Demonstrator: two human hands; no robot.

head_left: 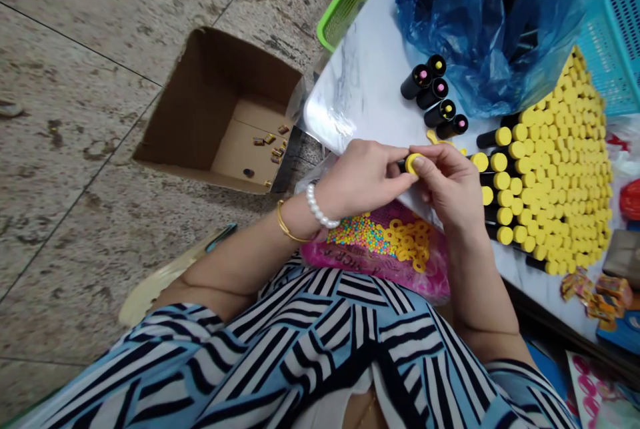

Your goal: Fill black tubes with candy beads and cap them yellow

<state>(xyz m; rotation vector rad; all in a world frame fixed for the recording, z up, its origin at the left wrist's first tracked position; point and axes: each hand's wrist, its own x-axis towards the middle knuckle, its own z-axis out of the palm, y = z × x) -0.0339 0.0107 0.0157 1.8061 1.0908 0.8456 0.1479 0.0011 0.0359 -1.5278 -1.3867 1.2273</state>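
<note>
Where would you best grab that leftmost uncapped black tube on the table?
Pinch the leftmost uncapped tube across its black barrel, coming from above-left over bare table. It lies flat, neighbours crowd its right side, and its pink tip is exposed.

Black tube beneath the yellow cap: mostly covered by the left hand and right hand. Blue basket: cut off by the right edge; contents of the blue plastic bag indistinct. Pieces in the cardboard box: too small to identify.
</note>
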